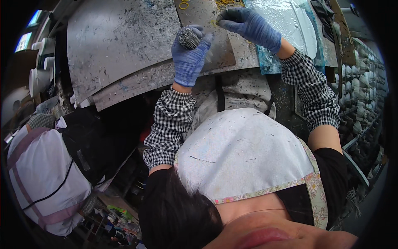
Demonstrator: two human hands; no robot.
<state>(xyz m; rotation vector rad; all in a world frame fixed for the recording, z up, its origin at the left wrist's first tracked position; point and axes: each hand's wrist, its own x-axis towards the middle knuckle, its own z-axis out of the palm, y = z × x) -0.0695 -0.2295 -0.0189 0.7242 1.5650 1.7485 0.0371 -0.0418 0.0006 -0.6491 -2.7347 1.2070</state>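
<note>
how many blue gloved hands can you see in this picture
2. The left hand grips a bundle of thin metal pins over the spattered workbench; the right hand pinches something small farther back. No others show.

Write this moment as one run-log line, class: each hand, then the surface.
left hand: gripping bundle of thin metal rods | right hand: fingertips pinched at worktop | surface: paint-spattered grey sheets

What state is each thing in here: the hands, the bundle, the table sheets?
Left hand: gloved in blue, closed around a bundle.
Bundle of thin grey sticks: held upright, its end showing above the fist.
Right hand: gloved, fingers pinched together over the worktop.
Grey sheets: lying overlapped, speckled with paint.
Apron: worn, stained.
</note>
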